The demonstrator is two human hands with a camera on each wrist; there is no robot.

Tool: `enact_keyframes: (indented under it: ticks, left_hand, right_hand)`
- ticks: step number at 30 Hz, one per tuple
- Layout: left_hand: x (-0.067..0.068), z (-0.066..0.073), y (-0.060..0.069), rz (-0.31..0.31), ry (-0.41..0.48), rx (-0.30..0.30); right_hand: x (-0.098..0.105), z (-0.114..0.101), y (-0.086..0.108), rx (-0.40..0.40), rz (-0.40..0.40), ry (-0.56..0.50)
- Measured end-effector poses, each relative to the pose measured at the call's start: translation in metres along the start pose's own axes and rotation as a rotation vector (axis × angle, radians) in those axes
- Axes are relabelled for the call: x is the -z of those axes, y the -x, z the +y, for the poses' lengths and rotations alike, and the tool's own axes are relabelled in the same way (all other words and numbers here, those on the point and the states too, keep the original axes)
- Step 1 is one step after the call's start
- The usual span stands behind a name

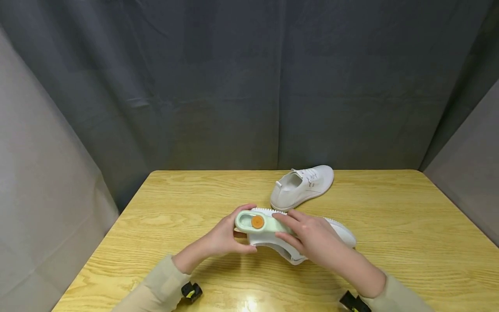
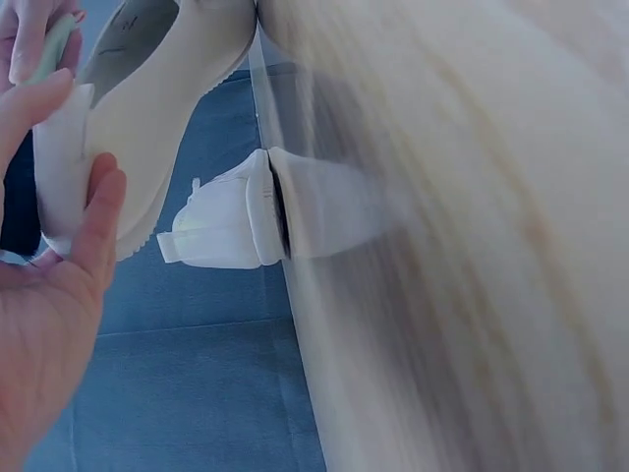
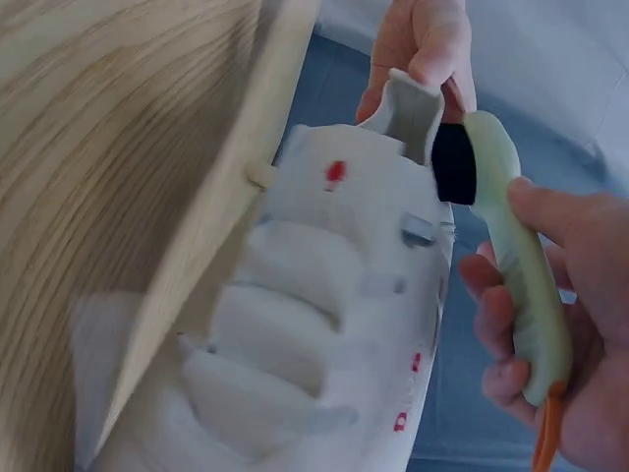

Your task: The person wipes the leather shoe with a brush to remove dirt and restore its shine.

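Above the table, my left hand [image 1: 228,236] grips a white shoe [image 1: 269,240] by its heel end. The shoe is turned on its side, its ridged sole edge facing away and its opening toward me. My right hand [image 1: 312,238] holds a light green scrubbing brush [image 3: 526,285] with an orange round knob and an orange loop. In the right wrist view, its dark bristles [image 3: 454,167] lie against the side of the shoe near the heel. The left wrist view shows my left thumb and fingers [image 2: 103,211] around the heel.
A second white laced shoe [image 1: 306,186] sits upright on the wooden table [image 1: 195,190], just behind the held one. Dark grey curtain [image 1: 234,86] hangs beyond the table's back edge, with pale cloth [image 1: 43,195] at the left.
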State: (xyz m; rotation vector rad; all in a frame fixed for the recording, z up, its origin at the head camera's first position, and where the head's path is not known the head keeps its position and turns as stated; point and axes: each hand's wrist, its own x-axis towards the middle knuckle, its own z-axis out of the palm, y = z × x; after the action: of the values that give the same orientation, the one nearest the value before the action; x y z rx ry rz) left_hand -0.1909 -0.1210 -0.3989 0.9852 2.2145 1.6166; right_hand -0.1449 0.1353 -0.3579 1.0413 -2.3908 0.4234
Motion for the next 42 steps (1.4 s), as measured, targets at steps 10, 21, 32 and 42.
enact_keyframes:
  ticks: [10,21,32,42]
  left_hand:
    - [0.001,-0.003,-0.001,-0.004,0.036,0.048]
    - [-0.006,-0.002,-0.003,0.074,-0.042,0.066]
    - [-0.008,0.0,0.002,0.026,-0.152,0.112]
    - [-0.005,0.001,0.001,0.028,-0.2,0.13]
  right_hand:
    - [0.01,0.011,0.008,-0.065,0.162,-0.017]
    - [0.0,0.011,0.018,0.083,0.097,-0.009]
    - [0.012,0.033,0.023,-0.043,0.176,0.069]
    - [0.015,0.019,0.028,-0.02,0.027,-0.007]
